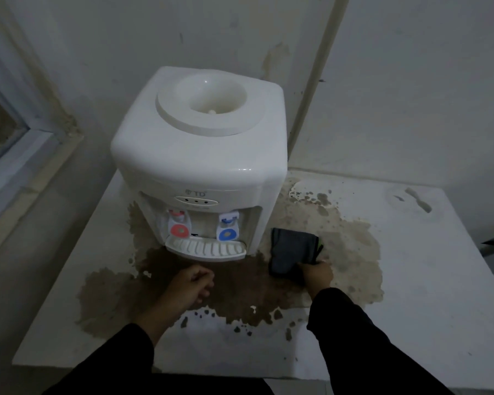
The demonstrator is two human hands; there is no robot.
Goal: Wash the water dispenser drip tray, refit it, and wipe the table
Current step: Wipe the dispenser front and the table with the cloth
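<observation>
**Drip tray seated, cloth down at right: the wipe comes next**

Left hand [193,283]: empty, fingers curled in to a loose fist, resting on or just over the dark stain [240,292] near the front of the worktop [428,295]. Just ahead of it, a little to its right, is the drip tray [206,248].

Drip tray: white, slotted, sitting in its recess at the foot of the water dispenser [200,149], under the red tap [178,225] and the blue tap [227,228]. Long axis runs left to right, parallel to the worktop's front edge. It looks refitted, though I cannot tell whether it is pushed fully home. The left hand is the nearer one to it.

Stain: brown, spreading from left of the dispenser, across its front, and out to the right, darkest in front of the tray, between the two hands.

Cloth [294,249]: dark grey, folded, lying flat on the worktop just beside the dispenser's right foot, long axis running away from the person.

Right hand [317,273]: closed on the cloth's near edge, pinning it to the surface.

Judgement: the washing and refitting seem done; the wiping remains. The worst of the stain lies to the left of the cloth, so the stroke would run leftward toward the free hand.
</observation>
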